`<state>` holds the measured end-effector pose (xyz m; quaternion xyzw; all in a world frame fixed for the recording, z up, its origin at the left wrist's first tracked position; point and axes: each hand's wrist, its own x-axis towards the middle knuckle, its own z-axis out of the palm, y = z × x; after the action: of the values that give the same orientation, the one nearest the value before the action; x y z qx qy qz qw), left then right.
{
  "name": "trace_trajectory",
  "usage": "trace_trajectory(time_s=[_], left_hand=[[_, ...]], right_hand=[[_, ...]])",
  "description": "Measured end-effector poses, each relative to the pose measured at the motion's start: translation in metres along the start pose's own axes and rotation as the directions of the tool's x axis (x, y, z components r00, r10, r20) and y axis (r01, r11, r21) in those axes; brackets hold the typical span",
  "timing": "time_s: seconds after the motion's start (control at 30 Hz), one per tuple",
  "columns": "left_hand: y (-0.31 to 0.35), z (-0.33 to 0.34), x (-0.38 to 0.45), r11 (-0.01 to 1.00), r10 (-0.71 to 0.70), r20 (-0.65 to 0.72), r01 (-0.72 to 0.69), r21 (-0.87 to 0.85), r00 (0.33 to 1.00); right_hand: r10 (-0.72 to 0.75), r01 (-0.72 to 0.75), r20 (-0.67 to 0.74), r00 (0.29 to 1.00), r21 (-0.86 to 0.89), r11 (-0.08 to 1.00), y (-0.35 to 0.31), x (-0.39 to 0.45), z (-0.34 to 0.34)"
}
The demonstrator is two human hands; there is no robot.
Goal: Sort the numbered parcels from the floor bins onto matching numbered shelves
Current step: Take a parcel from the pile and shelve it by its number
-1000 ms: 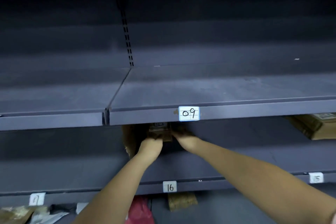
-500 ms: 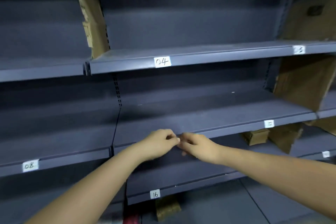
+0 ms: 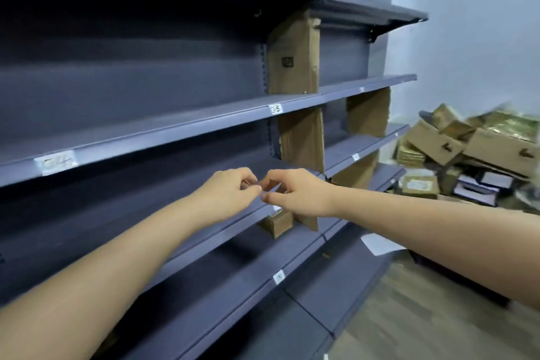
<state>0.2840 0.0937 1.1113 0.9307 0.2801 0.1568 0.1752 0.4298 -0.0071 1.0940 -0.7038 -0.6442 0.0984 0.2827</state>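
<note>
Your left hand (image 3: 230, 193) and right hand (image 3: 295, 193) meet in front of the grey shelves (image 3: 175, 126), fingertips almost touching. The fingers of both hands are curled in. Whether they pinch something small between them or hold nothing cannot be told; the spot where they meet is blurred.

Your hands hang before the edge of a middle shelf. Just below them, on the next shelf down, a small parcel (image 3: 276, 223) sits beside an upright cardboard divider (image 3: 304, 140). Above it a white label (image 3: 276, 207) shows on the shelf edge, partly hidden by your right hand.

Higher up, the shelf edge carries a label (image 3: 55, 161) to the left, blurred but reading like 04, and another label (image 3: 275, 109) to the right, too blurred to read surely. A lower label (image 3: 279, 277) sits on the shelf edge beneath your arms.

More cardboard dividers stand between shelf bays farther right. At the far right, on the floor by the wall, lies a pile of boxes (image 3: 467, 155), some tilted, well apart from your hands. A white sheet (image 3: 380, 244) lies near the shelf end.
</note>
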Motion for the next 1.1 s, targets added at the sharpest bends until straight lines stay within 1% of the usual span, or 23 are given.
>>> trace_trajectory(time_s=[0.13,0.3,0.4,0.57,0.67,0.87,1.03,1.1], left_hand=[[0.050,0.033,0.051,0.991,0.079,0.049,-0.084,0.101,0.996],[0.130,0.083,0.120,0.978,0.177,0.083,-0.184,0.096,0.981],[0.182,0.117,0.167,0.953,0.249,0.076,-0.258,0.158,0.966],[0.257,0.170,0.236,0.899,0.325,0.100,-0.341,0.275,0.940],[0.291,0.195,0.270,0.863,0.362,0.134,-0.386,0.325,0.922],[0.349,0.255,0.352,0.799,0.437,0.231,-0.493,0.344,0.870],[0.387,0.306,0.434,0.750,0.509,0.280,-0.579,0.321,0.814],[0.399,0.320,0.461,0.728,0.536,0.298,-0.611,0.311,0.790]], right_hand=[[0.078,-0.090,-0.094,0.993,-0.132,0.987,0.058,-0.022,-0.048],[0.118,-0.164,-0.174,0.978,-0.275,0.947,0.143,-0.059,-0.117],[0.169,-0.234,-0.204,0.964,-0.363,0.902,0.198,-0.081,-0.160],[0.301,-0.386,-0.246,0.921,-0.487,0.783,0.284,-0.108,-0.220],[0.335,-0.426,-0.263,0.905,-0.537,0.728,0.322,-0.117,-0.245],[0.408,-0.514,-0.317,0.856,-0.596,0.616,0.417,-0.123,-0.294],[0.465,-0.581,-0.370,0.804,-0.653,0.485,0.504,-0.116,-0.326],[0.483,-0.588,-0.373,0.792,-0.679,0.440,0.527,-0.114,-0.337]])
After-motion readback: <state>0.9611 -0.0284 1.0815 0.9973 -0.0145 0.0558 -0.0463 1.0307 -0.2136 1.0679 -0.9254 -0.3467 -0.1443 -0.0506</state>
